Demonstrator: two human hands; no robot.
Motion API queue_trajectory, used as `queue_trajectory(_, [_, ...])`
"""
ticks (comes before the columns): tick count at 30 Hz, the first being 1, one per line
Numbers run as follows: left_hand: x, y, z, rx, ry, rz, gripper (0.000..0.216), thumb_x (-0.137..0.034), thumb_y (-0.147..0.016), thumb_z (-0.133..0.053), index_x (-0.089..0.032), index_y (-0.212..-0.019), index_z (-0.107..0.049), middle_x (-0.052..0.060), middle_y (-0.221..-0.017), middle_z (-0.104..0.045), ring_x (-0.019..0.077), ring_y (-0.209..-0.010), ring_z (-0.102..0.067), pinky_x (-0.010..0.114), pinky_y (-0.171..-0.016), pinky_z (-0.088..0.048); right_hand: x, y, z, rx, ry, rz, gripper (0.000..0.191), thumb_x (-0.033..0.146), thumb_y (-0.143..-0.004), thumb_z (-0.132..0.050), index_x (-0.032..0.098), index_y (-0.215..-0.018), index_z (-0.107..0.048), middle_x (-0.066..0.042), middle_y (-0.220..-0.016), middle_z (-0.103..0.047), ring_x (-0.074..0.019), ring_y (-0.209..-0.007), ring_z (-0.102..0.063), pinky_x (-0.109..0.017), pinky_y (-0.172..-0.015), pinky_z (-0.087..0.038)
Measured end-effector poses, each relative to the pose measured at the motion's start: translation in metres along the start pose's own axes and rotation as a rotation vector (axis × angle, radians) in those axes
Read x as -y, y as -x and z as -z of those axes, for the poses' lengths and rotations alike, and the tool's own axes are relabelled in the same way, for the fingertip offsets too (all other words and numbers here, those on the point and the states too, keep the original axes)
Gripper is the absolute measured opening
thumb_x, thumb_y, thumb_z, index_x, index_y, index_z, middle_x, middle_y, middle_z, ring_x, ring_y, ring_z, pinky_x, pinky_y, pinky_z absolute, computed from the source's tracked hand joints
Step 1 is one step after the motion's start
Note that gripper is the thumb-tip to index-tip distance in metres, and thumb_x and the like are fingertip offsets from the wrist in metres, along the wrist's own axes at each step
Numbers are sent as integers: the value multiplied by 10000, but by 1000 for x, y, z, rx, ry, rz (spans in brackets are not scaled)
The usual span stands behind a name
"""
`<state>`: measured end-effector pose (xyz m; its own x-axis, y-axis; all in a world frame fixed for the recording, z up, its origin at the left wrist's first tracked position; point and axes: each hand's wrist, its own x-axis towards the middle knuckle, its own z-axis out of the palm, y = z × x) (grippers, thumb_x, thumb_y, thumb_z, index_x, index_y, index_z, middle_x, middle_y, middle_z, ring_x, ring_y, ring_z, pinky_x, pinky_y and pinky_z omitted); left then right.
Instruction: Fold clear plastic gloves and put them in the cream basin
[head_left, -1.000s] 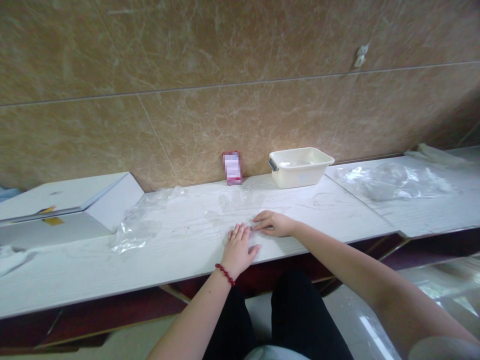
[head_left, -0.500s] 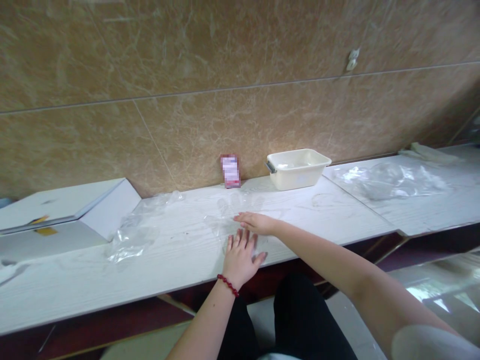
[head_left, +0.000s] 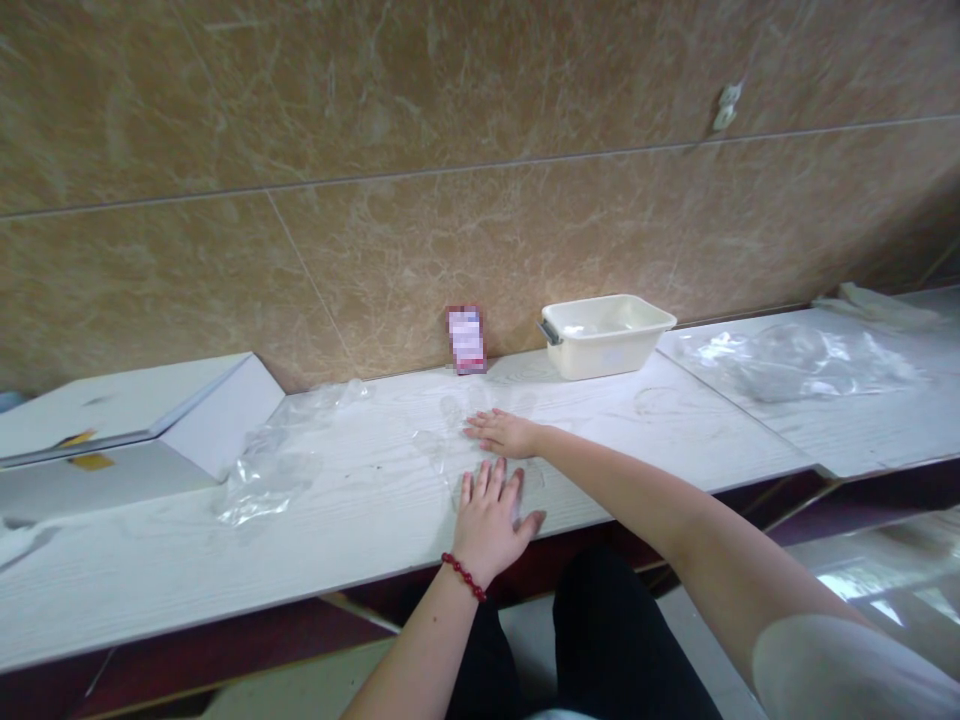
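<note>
At the left, a box (head_left: 150, 403) was seen on the tabletop (head_left: 360, 520), with crumpled film (head_left: 274, 470) just beside it. In the middle, a clear glove (head_left: 441, 452) was spread flat. Its near part was pressed by the left hand (head_left: 491, 520), its middle by the right hand (head_left: 506, 434); each grip was unclosed, digits extended. Farther right, a tub (head_left: 607, 355) was placed by the wall (head_left: 390, 270), near shiny plastic (head_left: 806, 362).

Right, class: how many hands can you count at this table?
2: the left hand nearer the front edge of the table, the right hand farther in, toward the wall. No others show.
</note>
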<state>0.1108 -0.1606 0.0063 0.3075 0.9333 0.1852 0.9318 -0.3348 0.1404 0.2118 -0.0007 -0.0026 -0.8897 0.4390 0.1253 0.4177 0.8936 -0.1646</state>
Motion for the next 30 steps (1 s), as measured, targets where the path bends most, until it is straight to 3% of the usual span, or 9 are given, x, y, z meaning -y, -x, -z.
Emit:
queue_trajectory(11, [2, 0, 1, 13, 18, -6, 608, -575, -753, -226, -218, -1236, -322, 71, -1338, -240, 273, -1222, -150, 482, -970, -104, -30, -20, 4, 53, 44, -134, 528, 472, -817, -236, 243, -1292, -202, -47, -1344, -199, -201, -1221, -169, -410, -977, -103])
queue_trajectory(30, [2, 0, 3, 20, 44, -1, 608, -569, -748, -259, -226, -1248, -307, 68, -1344, -224, 283, -1226, -134, 487, -970, -120, -69, -43, 5, 42, 48, -190, 551, 553, -775, -256, 312, -1270, -236, -9, -1352, -171, -225, -1223, -159, -457, -965, -100])
